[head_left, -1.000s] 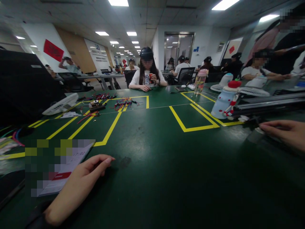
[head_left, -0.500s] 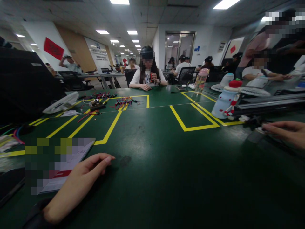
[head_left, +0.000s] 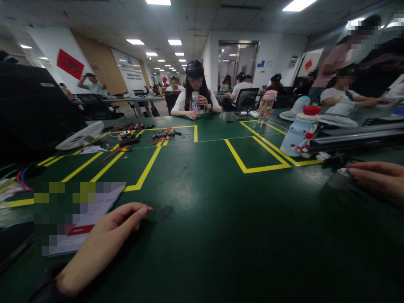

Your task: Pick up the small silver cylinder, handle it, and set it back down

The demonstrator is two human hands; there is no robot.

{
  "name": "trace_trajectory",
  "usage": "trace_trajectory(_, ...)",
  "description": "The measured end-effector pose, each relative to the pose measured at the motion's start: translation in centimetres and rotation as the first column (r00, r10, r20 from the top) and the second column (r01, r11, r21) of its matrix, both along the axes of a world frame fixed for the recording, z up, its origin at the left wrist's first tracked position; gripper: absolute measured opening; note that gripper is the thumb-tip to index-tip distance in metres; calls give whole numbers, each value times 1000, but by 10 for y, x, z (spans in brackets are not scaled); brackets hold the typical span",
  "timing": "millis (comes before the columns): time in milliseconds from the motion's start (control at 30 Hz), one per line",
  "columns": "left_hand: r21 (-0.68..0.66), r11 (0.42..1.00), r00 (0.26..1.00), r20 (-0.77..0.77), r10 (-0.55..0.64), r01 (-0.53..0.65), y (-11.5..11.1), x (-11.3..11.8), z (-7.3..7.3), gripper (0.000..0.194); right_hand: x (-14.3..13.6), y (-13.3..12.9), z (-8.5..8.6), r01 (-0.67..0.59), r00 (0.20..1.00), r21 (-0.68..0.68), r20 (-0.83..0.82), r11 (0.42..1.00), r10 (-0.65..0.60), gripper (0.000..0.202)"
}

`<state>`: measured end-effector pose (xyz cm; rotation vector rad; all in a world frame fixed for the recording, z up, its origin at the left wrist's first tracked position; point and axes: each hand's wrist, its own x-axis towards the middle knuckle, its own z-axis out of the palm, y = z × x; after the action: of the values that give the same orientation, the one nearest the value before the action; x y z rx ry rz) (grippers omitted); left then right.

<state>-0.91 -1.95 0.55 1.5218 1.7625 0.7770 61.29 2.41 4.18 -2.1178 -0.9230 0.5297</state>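
My left hand (head_left: 121, 223) rests on the green table (head_left: 202, 235) at the lower left, its thumb and forefinger tips together and nothing visible in them. Beside and partly under its forearm lies a tablet-like flat panel (head_left: 97, 210) with a light screen and a red band, much of it blurred out. At the right edge my right hand (head_left: 380, 176) pinches the pale-rimmed end of a small grey cylinder (head_left: 339, 179); its exact kind is unclear. Behind that hand stands a light-blue bottle (head_left: 293, 134) with a red top.
Bundles of coloured wires (head_left: 164, 135) lie at the far left, near a white fan (head_left: 82, 135). Dark metal rails (head_left: 356, 141) stretch along the right. A clear bottle with a pink lid (head_left: 267, 108) stands farther back. A person (head_left: 195, 99) sits opposite. Yellow tape (head_left: 268, 170) marks the table.
Both hands keep nearly the same place and pose. In the background at the upper right, the standing person has shifted slightly.
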Motion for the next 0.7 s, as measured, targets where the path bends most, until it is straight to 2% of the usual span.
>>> trace_trajectory(67,-8,1000,1000,-3,0,0,0,-1,-1,36,-2,-6,-4,-28,972,-94,228,995,49,52)
trace_trajectory(100,-8,1000,1000,-8,1,-1,0,-1,-2,36,-5,-10,-7,-47,953,-125,291,991,82,59)
trace_trajectory(200,1,1000,1000,-18,6,-6,0,0,-2,36,-16,-16,-19,-84,929,-121,349,989,121,68)
trace_trajectory(333,13,1000,1000,-8,14,-13,0,1,0,36,-21,-15,-32,-96,883,-59,455,994,113,65)
trace_trajectory(433,18,1000,1000,-18,13,-13,-1,2,1,37,-21,-11,-34,-95,866,-27,490,995,96,57)
trace_trajectory(533,27,1000,999,-38,4,-3,-2,4,2,35,-47,-5,-30,-166,882,160,465,973,74,57)
trace_trajectory(567,30,1000,999,-38,3,-2,-2,4,2,35,-65,-4,-28,-238,900,257,421,937,113,58)
trace_trajectory(600,32,999,999,-38,2,-1,-2,4,2,34,-88,-3,-26,-338,909,345,360,875,209,59)
trace_trajectory(633,33,999,999,-38,3,-2,-3,4,2,34,-114,-2,-25,-447,889,419,301,790,343,58)
trace_trajectory(667,35,999,999,-36,6,-4,-3,4,1,34,-143,-2,-25,-557,828,471,244,684,506,54)
trace_trajectory(700,36,999,999,-35,8,-7,-3,3,1,35,-172,-2,-25,-660,726,482,216,576,652,50)
